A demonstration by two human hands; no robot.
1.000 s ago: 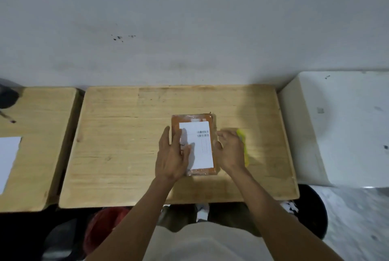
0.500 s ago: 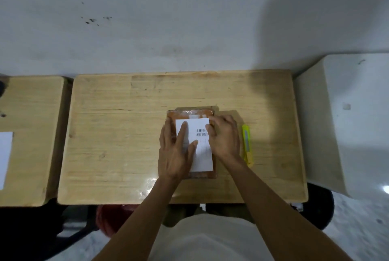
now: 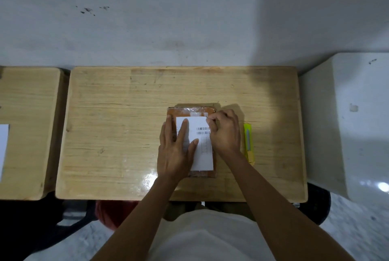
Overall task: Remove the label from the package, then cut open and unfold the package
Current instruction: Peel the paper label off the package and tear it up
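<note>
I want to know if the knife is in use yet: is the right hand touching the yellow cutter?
Apart. The head view shows a strip of bare table between the right hand and the yellow cutter.

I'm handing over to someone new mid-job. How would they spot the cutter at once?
Start at the middle wooden table, where the orange package lies under both hands. Just right of the right hand, flat on the wood, lies the cutter. It is the only bright yellow thing there, long and narrow.
</note>
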